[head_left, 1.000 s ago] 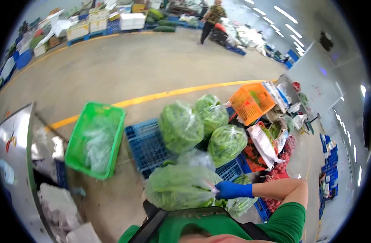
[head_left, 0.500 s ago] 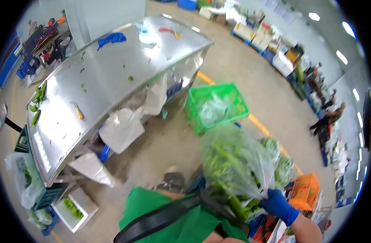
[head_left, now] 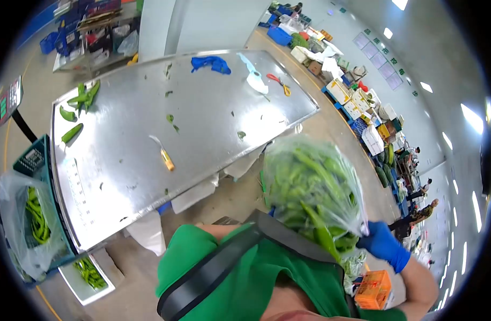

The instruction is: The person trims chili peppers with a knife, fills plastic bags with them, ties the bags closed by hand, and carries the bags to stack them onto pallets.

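My right hand (head_left: 383, 245), in a blue glove, is closed on the gathered neck of a clear plastic bag (head_left: 315, 192) full of long green peppers. The bag hangs in front of my chest, beside the right end of a steel table (head_left: 202, 128). My left hand is hidden; only part of the left arm shows near the green shirt. On the table lie several green peppers (head_left: 71, 132), a yellow-handled knife (head_left: 167, 159), a blue glove (head_left: 210, 65), a light blue and white item (head_left: 255, 81) and red-and-yellow scissors (head_left: 279, 84).
A teal crate (head_left: 34, 155) with a bag of peppers stands at the table's left end, by a scale display (head_left: 10, 101). Below is a white foam box (head_left: 87, 278). An orange crate (head_left: 373, 289) is at lower right. People and stacked boxes line the far right.
The view has swung left toward the steel table. The bag of peppers, still in my right hand, has been lifted from among the other bags and now hangs near the table.
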